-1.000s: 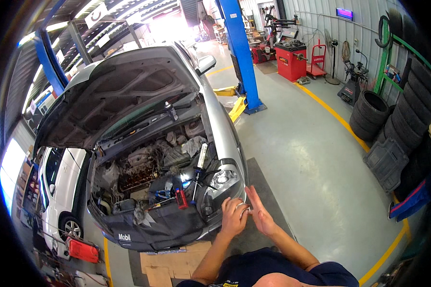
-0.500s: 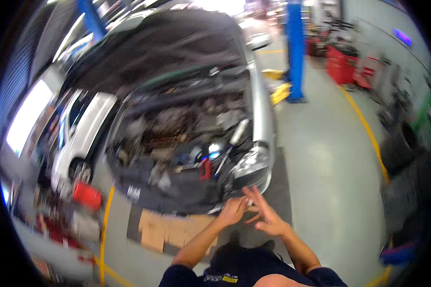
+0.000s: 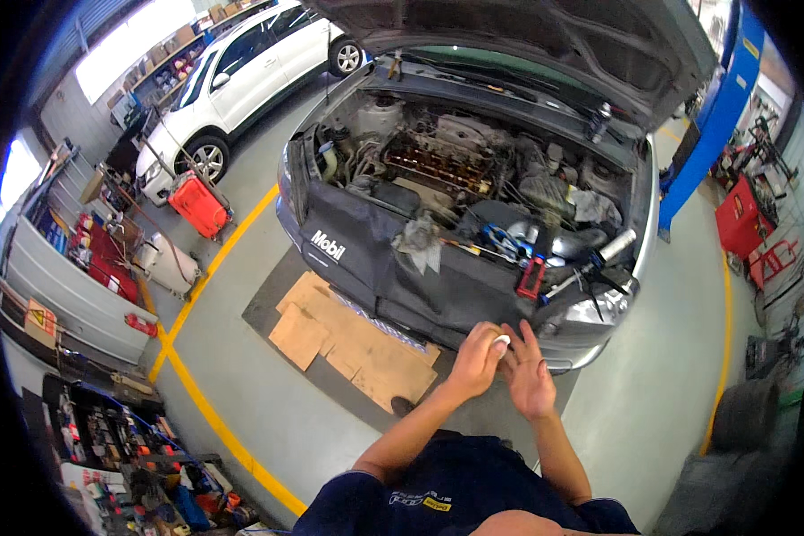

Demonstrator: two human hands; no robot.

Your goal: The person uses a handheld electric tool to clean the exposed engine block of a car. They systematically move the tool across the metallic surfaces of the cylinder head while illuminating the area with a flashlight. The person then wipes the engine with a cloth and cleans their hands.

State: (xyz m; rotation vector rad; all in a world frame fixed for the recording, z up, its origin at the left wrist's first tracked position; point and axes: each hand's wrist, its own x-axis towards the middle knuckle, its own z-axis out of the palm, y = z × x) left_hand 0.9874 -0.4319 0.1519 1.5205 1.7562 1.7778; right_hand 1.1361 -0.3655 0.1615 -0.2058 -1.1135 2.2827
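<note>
My left hand (image 3: 475,364) is closed around a small white wad (image 3: 503,341), which may be tissue or cloth; most of it is hidden by the fingers. Right beside it, my right hand (image 3: 531,379) is open, palm up with the fingers apart, its fingers close to the wad. Both hands are in front of a car with its hood (image 3: 518,36) raised. Inside the bay, the top of the engine (image 3: 438,165) lies exposed, brown and oily. A black fender cover (image 3: 366,237) drapes over the front, with a grey rag (image 3: 418,245) on it.
A red-handled tool (image 3: 531,277), blue items (image 3: 509,241) and a work light (image 3: 615,246) lie around the right headlight. Cardboard (image 3: 357,348) covers a floor mat. A tool-filled drawer (image 3: 134,456) stands lower left. A blue lift post (image 3: 710,116) rises at right, a white car (image 3: 250,76) behind left.
The view has swung left, so the car now sits further right and the tool drawer has come into sight. My hands stay close together, and the white wad is now plainer.
</note>
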